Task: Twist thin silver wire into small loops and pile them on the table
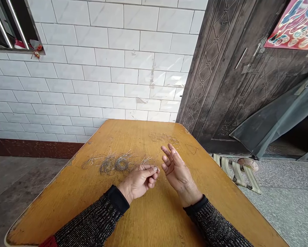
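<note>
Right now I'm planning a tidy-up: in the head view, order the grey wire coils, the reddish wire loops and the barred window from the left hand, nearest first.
1. Grey wire coils, just left of the left hand.
2. Reddish wire loops, farther forward, rightward.
3. Barred window, far upper left.

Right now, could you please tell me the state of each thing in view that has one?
Left hand: pinched, apparently on a thin wire.
Right hand: open, fingers loosely curled.
Grey wire coils: loosely wound, ends sticking out.
Brown wire loops: loose, spread out.
Table: upright, edge worn.
Curtain: hanging aslant.
Wall tiles: marked in places.
</note>
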Available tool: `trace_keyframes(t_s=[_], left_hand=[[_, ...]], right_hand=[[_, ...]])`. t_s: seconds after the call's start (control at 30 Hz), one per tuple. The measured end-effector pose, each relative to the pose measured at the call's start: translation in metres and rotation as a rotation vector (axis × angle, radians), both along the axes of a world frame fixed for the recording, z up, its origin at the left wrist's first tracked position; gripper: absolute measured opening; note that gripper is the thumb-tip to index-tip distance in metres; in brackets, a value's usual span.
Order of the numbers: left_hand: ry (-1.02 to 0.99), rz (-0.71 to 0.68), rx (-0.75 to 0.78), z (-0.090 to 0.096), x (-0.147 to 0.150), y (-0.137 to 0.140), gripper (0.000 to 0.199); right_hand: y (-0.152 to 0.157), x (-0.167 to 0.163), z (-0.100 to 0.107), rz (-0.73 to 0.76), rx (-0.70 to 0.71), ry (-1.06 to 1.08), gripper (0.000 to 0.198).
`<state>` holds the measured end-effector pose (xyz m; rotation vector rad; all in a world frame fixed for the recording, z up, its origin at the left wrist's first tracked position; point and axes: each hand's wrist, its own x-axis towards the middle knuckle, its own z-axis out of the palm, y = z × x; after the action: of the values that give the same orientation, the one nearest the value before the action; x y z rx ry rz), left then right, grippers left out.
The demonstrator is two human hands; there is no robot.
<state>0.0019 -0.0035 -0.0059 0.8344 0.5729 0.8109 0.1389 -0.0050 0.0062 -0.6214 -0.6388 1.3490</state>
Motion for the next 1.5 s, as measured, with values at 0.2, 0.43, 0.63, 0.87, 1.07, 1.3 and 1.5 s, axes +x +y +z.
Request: trace_keyframes(t_s=[0.2,0.43,0.63,0.87,1.07,1.3,1.5], left_hand=[[-0.007,-0.058,-0.06,0.001,-0.001,-0.001,0.018],[0.214,-0.023,0.102,-0.002,0.0,-0.002,0.021],[0.644,0.144,0.489,0.002,-0.005,0.003,0.025],[0.79,0.257,0.863,0.003,-0.011,0.008,0.034],[0.672,0.242,0.825,-0.001,-0.011,0.009,0.031],[0.531,0.204,0.395,0.003,-0.01,0.007,0.021],[0.158,0.243,0.117,-0.002,-0.012,0.012,0.016]], right_hand=[[-0.002,0.002,0.005,-0.26,0.218,-0.425,0.032],[-0.001,0.012,0.005,-0.547,0.448,-0.897,0.03],[-0.003,0.027,0.002,-0.796,0.673,-1.833,0.038],[-0.016,0.02,0.011,-0.456,0.777,-2.462,0.049],[-0.017,0.018,0.015,-0.261,0.773,-2.545,0.038],[-0.009,0.022,0.002,-0.328,0.729,-2.369,0.042],[-0.002,0.018,-0.012,-0.422,0.658,-2.046,0.038]])
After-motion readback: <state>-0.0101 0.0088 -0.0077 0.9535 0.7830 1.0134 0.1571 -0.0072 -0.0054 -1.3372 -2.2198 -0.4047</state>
